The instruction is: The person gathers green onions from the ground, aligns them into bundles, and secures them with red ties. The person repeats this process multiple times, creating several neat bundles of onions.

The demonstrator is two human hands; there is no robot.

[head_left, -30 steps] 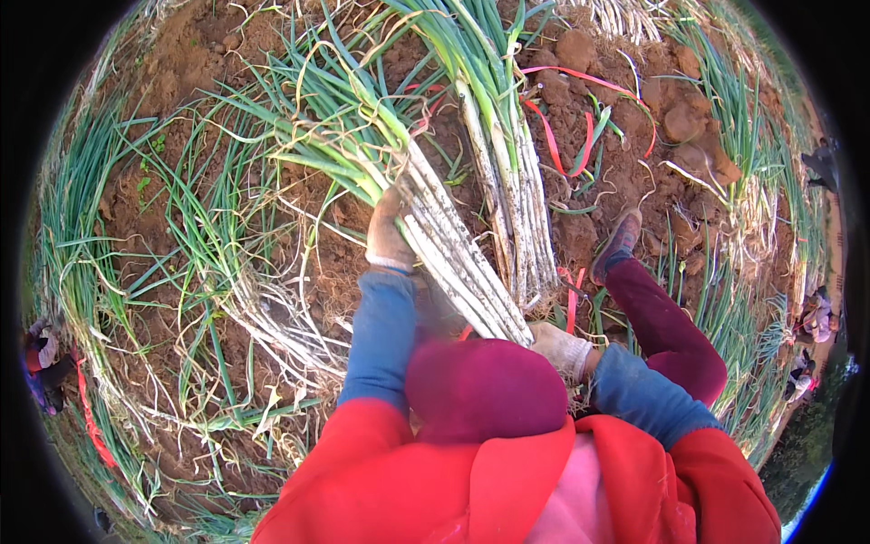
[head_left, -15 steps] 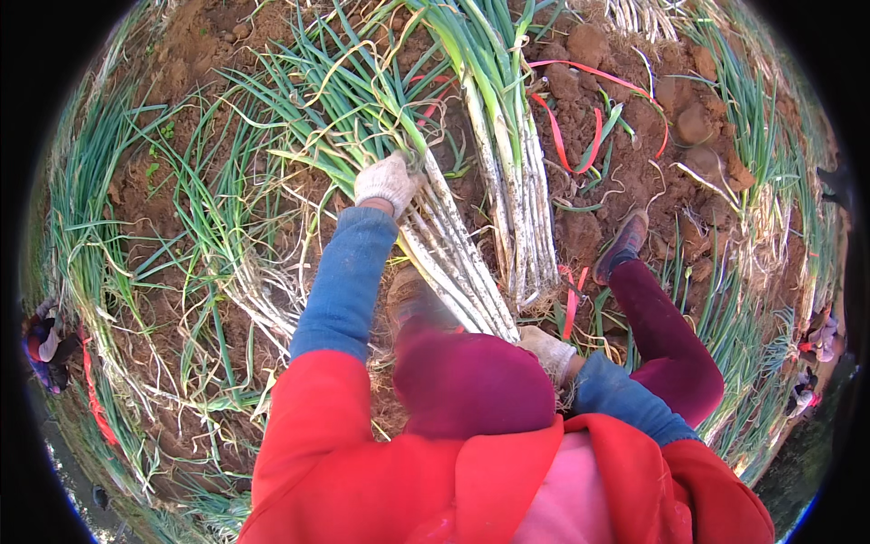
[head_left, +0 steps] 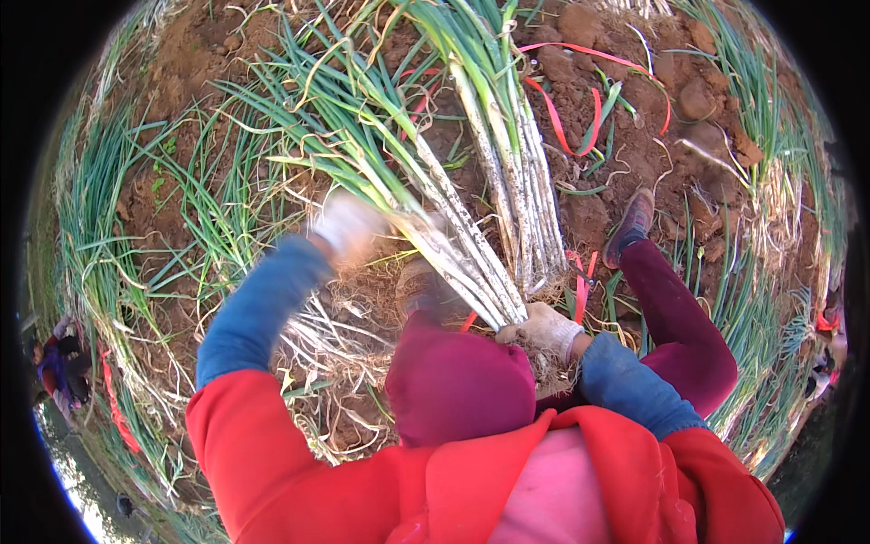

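Observation:
A slanting bunch of green onions [head_left: 453, 218] lies across my front, leaves toward the far left and roots toward me. My right hand [head_left: 546, 332], in a whitish knit glove, is closed around the root end of that bunch. My gloved left hand [head_left: 347, 227] is just left of the pale stalks and smeared by motion, so its fingers cannot be made out. Beside the held bunch, a second bunch of green onions [head_left: 521, 172] rests on the soil with its roots near my right hand.
Red ribbon [head_left: 594, 118] curls on the brown soil at the far right, and another red strip [head_left: 583, 286] lies near my right hand. Loose green onions [head_left: 335, 340] lie left of my knee. My shoe [head_left: 632, 222] is planted at the right. Another person [head_left: 62, 367] is at the far left.
My left hand has come off the upper stalks and swung left and toward me. My right hand still holds the root end, and the bunch has shifted slightly.

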